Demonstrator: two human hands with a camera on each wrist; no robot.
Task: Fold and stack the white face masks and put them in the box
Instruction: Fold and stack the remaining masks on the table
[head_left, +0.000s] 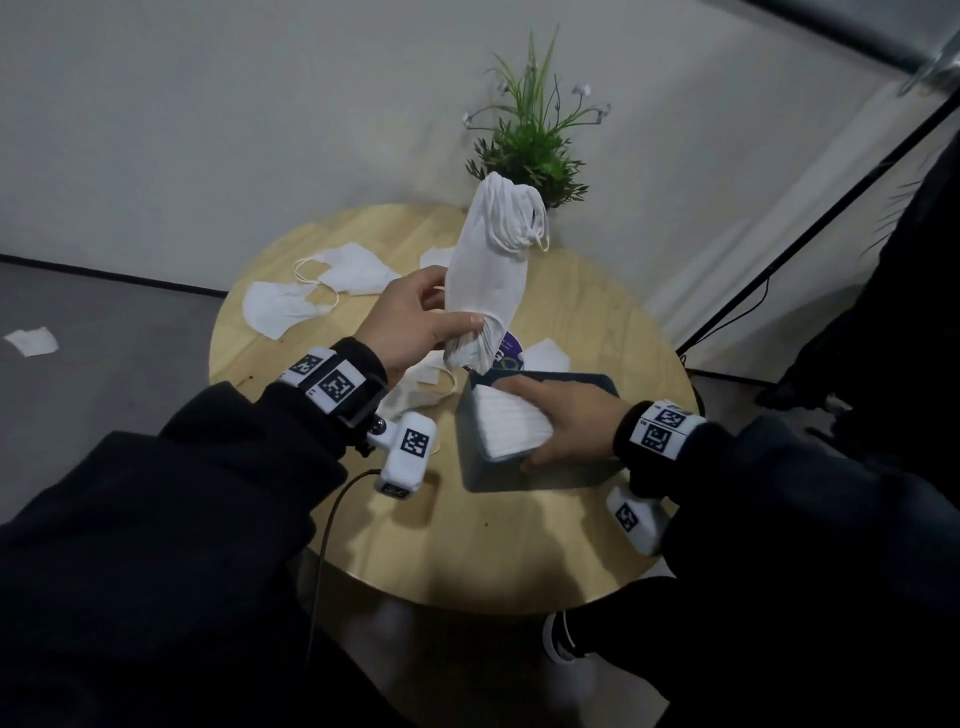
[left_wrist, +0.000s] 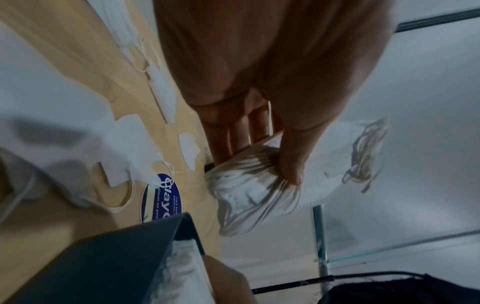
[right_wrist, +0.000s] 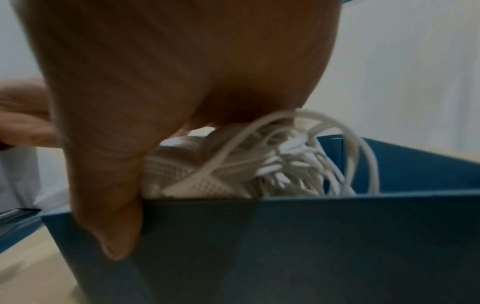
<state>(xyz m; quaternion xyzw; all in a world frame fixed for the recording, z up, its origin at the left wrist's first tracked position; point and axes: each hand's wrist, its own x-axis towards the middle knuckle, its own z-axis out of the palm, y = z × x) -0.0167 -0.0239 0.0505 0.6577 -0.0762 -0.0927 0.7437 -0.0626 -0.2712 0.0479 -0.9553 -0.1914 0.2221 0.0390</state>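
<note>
Dark sleeves (head_left: 156, 519) frame hands: left (head_left: 410, 322) pinching folded masks (head_left: 488, 270), right (head_left: 561, 415) gripping box (head_left: 545, 475) on round wooden table (head_left: 493, 545).

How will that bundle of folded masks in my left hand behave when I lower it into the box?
Likely floppy: the bundle of folded masks crumples where the left hand pinches it. Probably light, since it stands upright from that one pinch. Its loose ear loops dangle and may snag the box rim.

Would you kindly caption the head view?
Left hand holds folded masks upright while right hand steadies the box.
</note>
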